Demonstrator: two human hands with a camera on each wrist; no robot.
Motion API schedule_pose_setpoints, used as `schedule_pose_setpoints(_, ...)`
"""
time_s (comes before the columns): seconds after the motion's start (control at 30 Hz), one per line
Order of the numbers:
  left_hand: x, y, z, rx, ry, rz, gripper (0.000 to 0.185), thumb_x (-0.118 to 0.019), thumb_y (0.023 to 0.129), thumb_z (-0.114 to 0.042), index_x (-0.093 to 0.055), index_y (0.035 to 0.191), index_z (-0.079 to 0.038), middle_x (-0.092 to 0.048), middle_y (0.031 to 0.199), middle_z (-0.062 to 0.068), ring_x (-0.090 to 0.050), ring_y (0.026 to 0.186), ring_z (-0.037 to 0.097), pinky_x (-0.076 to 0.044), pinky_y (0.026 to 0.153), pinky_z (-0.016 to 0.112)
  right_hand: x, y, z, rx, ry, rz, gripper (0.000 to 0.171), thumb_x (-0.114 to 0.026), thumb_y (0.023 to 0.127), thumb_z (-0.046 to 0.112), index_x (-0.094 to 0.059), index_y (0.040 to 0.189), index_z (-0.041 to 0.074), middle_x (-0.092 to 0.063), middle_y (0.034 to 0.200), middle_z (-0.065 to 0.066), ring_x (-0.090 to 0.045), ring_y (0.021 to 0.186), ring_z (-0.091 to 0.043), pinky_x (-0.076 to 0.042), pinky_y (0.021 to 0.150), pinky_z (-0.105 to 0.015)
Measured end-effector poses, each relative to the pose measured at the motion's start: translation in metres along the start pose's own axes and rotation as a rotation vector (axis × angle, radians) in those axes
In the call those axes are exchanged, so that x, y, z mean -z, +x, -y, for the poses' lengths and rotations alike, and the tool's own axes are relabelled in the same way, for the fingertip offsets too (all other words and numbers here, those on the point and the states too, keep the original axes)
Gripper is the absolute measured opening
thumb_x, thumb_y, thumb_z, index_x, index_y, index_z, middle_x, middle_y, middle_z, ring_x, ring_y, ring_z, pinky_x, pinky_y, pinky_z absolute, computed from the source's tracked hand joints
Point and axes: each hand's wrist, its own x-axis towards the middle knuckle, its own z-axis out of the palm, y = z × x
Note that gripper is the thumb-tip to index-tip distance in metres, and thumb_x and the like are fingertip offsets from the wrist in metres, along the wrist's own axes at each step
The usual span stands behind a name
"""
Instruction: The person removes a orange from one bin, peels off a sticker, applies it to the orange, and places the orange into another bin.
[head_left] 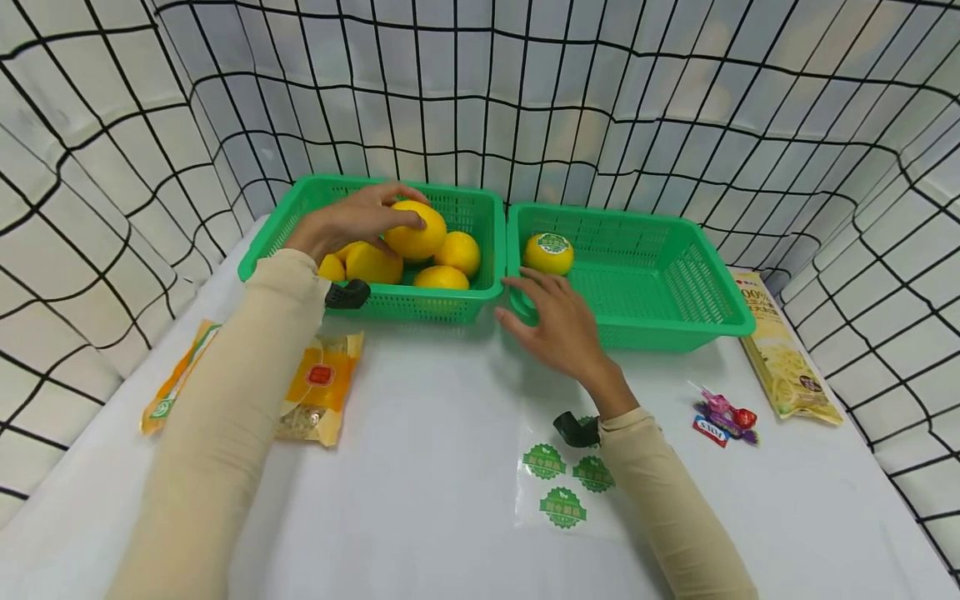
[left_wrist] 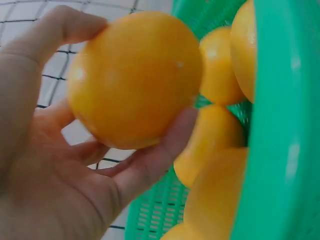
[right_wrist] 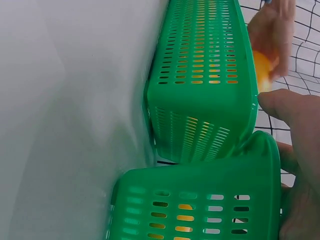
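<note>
My left hand (head_left: 358, 218) grips a round yellow-orange orange (head_left: 417, 231) above the left green basket (head_left: 315, 190). In the left wrist view, the thumb and fingers curl about this orange (left_wrist: 137, 80). Several more oranges (head_left: 442, 278) lie in that basket beneath the hand. At the near left corner of the right green basket (head_left: 637, 342), my right hand (head_left: 558, 321) hovers by the rim with loosely bent fingers and holds nothing. Close to its fingertips, inside the right basket, sits one orange with a green-and-white sticker (head_left: 553, 243).
A clear sheet with several green stickers (head_left: 563, 507) lies under the right forearm. Orange food packets (head_left: 322, 392) lie near the left arm. Wrapped candies (head_left: 726, 418) and a yellow noodle packet (head_left: 791, 358) lie at right. Black netting (head_left: 480, 100) encloses the table.
</note>
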Motion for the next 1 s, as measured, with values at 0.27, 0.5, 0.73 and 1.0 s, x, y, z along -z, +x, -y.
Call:
schedule_pose_setpoints(0.27,-0.045,-0.053,-0.011,-0.235,-0.230,-0.101,0.055,-0.070,0.103,-0.035,-0.048,0.153,-0.027,-0.048,0.150,0.005,-0.056,0.120,0.029,-0.056,0.097,0.039,0.003,0.001,-0.005,-0.007,-0.017,0.017,0.049,-0.069,0.102,0.043,-0.063,0.147,0.022,-0.051,0.161,-0.007,-0.048,0.144,-0.032,-0.045,0.112,-0.055)
schedule_pose_setpoints(0.5,-0.135,-0.107,0.013,-0.327,-0.250,-0.005,0.057,-0.075,0.098,-0.019,-0.050,0.149,-0.020,-0.047,0.152,0.003,-0.054,0.125,0.031,-0.057,0.098,0.042,0.004,0.003,-0.006,-0.006,-0.030,0.044,0.051,-0.069,0.103,0.044,-0.062,0.148,0.023,-0.050,0.162,-0.005,-0.047,0.145,-0.030,-0.044,0.115,-0.053)
schedule_pose_setpoints(0.73,-0.198,-0.106,0.039,-0.342,-0.129,0.041,0.063,-0.081,0.094,-0.024,-0.048,0.147,-0.019,-0.050,0.150,0.004,-0.052,0.129,0.027,-0.049,0.107,0.047,0.015,0.003,0.002,0.034,-0.006,-0.006,0.047,-0.072,0.102,0.033,-0.063,0.144,0.013,-0.052,0.157,-0.013,-0.046,0.144,-0.033,-0.045,0.113,-0.054)
schedule_pose_setpoints(1.0,-0.207,-0.111,0.047,-0.326,-0.076,0.001,0.066,-0.085,0.092,-0.029,-0.050,0.147,-0.018,-0.054,0.149,0.002,-0.054,0.130,0.025,-0.045,0.114,0.053,0.045,-0.067,0.020,0.020,0.103,0.266,0.031,-0.082,0.095,0.024,-0.070,0.117,0.006,-0.069,0.111,-0.007,-0.065,0.097,-0.022,-0.058,0.083,-0.035)
